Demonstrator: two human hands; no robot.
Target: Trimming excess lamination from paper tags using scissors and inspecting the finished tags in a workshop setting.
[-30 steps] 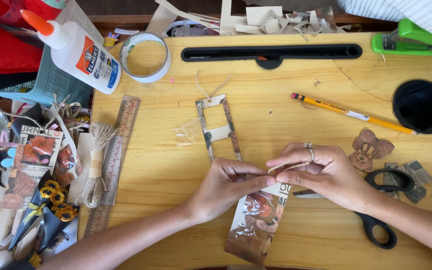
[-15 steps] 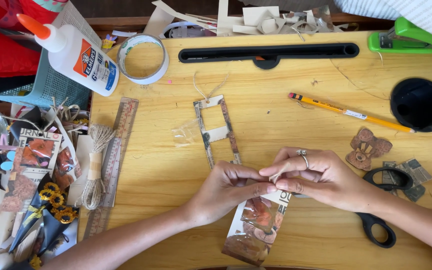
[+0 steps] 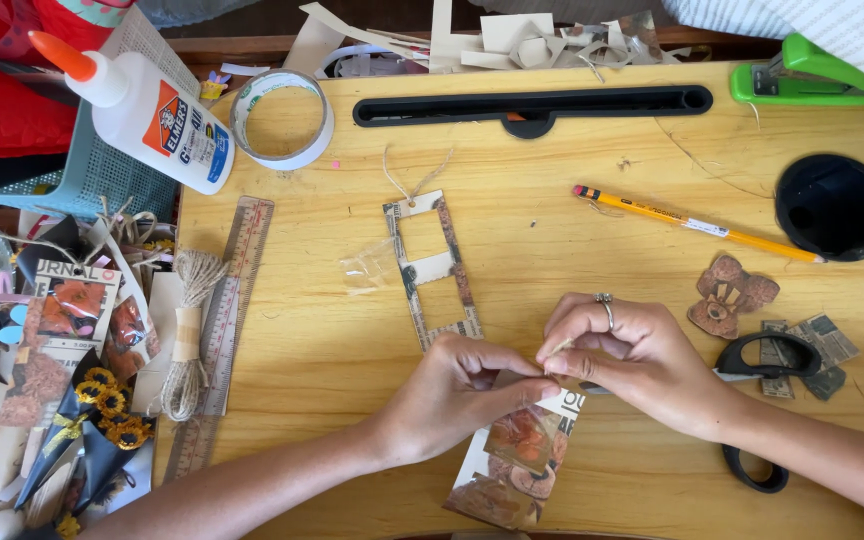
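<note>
Both hands, left hand [image 3: 457, 395] and right hand [image 3: 632, 355], pinch closed on the printed paper strip [image 3: 512, 460].

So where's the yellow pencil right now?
In the head view the yellow pencil lies slanted on the right half of the wooden table, between the long black slot and the round black cup holder, beyond the right hand.

A light wooden desk [image 3: 572, 160] with visible grain fills most of the view under bright, even light. A long black slot [image 3: 532, 103] is set along its far edge, and a round black recess [image 3: 834, 207] sits at its far right.
</note>
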